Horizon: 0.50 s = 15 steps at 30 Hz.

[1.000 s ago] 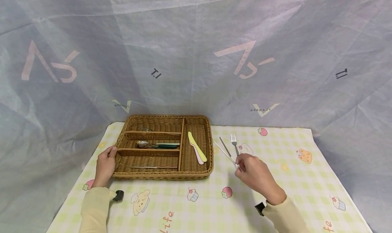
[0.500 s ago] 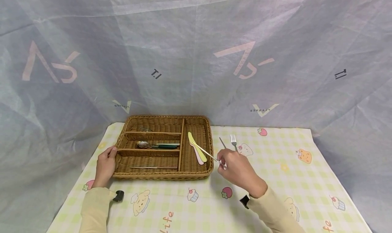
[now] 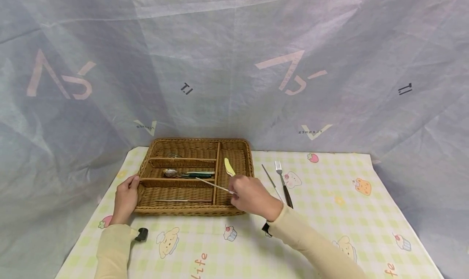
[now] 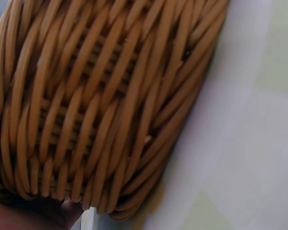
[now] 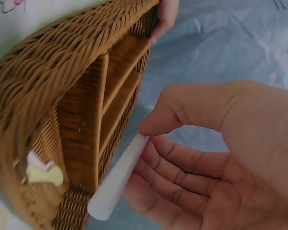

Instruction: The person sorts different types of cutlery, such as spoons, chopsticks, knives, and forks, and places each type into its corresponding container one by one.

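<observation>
My right hand [image 3: 253,195] pinches a thin white chopstick [image 3: 214,185] between thumb and fingers, over the right side of a wicker cutlery tray [image 3: 190,209]. The chopstick's free end points left, over the tray's dividers; its thick end shows in the right wrist view. My left hand [image 3: 126,199] grips the tray's left rim. Below the right hand, in the long right compartment, lies a yellow knife [image 3: 229,166], partly hidden. A pink knife [image 5: 38,160] beside it appears only in the right wrist view. One thin stick [image 3: 183,200] lies in the front compartment.
A spoon [image 3: 170,173] and green-handled cutlery [image 3: 199,175] lie in the middle compartment. Fork tines [image 3: 174,155] show in the back one. Right of the tray, a dark-handled fork [image 3: 287,193] and another thin stick [image 3: 268,175] lie on the checked tablecloth [image 3: 322,214].
My right hand has carried the white chopstick left, from the tablecloth to above the tray. The fork's handle has come into view. My left hand has stayed on the rim.
</observation>
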{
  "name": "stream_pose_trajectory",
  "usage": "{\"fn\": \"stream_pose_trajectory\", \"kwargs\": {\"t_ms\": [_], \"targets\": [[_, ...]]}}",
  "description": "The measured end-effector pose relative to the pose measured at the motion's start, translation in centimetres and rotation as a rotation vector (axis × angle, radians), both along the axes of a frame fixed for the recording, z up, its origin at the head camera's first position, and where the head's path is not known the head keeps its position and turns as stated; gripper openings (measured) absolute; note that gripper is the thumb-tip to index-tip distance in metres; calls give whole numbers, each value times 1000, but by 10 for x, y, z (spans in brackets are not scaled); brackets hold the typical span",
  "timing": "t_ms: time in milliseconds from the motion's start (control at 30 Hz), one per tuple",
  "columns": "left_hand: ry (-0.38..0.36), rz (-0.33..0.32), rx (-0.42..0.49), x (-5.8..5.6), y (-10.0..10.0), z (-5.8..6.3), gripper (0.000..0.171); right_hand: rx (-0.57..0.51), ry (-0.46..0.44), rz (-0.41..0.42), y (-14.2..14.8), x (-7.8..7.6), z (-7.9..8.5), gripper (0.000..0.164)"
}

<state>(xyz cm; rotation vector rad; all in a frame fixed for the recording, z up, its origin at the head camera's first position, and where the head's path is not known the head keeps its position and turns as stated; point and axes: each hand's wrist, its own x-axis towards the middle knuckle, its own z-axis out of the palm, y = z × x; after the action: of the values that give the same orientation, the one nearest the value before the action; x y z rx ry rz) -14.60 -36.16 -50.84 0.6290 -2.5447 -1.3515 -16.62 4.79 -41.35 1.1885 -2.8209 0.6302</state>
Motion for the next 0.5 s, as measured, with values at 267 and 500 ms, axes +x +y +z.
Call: {"fn": "stream_pose_trajectory", "kwargs": {"t_ms": [267,500], "targets": [[-4,4,5,1,1,1,60,66,-2,78,-41,-13,3,27],[-7,3,-1,0,2,2,60,196,-4,138,-79,-18,5,36]]}}
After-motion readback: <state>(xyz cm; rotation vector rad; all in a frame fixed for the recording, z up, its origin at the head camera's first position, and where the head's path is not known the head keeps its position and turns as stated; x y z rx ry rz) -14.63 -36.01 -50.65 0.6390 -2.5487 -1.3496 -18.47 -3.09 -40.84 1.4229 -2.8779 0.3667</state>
